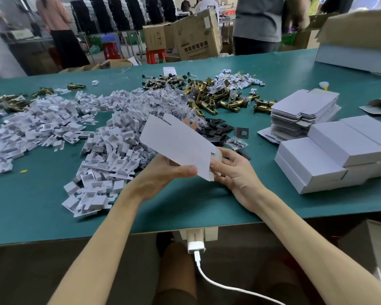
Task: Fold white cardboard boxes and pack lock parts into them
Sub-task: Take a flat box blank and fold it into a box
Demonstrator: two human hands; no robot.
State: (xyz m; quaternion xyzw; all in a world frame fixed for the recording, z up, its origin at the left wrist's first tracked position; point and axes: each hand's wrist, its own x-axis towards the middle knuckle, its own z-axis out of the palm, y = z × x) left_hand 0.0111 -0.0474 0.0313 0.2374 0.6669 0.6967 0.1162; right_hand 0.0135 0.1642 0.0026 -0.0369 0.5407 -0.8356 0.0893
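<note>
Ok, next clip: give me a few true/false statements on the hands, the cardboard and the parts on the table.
1. Left hand and right hand both hold one box blank. True.
2. That blank is folded into a closed box. False: it is flat.
3. Finished boxes sit right of the hands. True.
4. The brass latches lie between the hands and the person. False: they lie beyond the hands.
</note>
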